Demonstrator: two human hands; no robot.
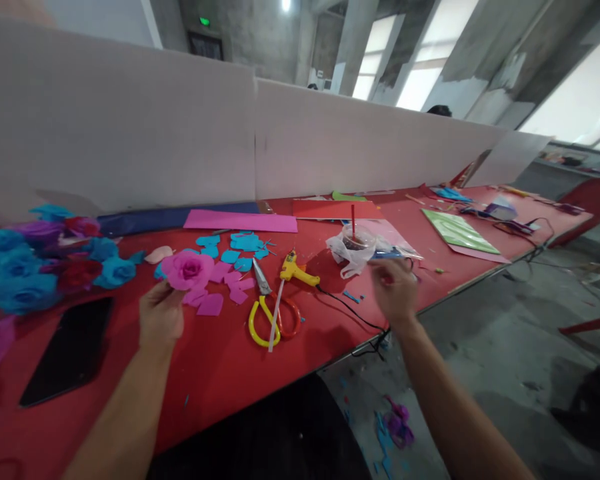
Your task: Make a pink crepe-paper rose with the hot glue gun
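My left hand [161, 313] is closed on a pink paper flower [187, 269] and holds it up by its base above the red table. My right hand [396, 287] hangs over the table's front edge, its fingers smeared by motion. Just beyond it stands a plastic cup [359, 239] with a red straw and a crumpled white bag around it. Between my hands lie a yellow glue gun [299, 270] and scissors [264, 300] with one yellow and one red handle. A pale strip [276, 320] crosses the scissors. Cut pink petals [211, 305] and blue petals [245, 241] are scattered near the flower.
A black phone [70, 350] lies at the left, before a heap of blue, red and purple paper flowers [17, 273]. White panels [130, 127] rise behind the table. The glue gun's cord [350, 309] runs over the front edge. A green packet [457, 230] lies farther right.
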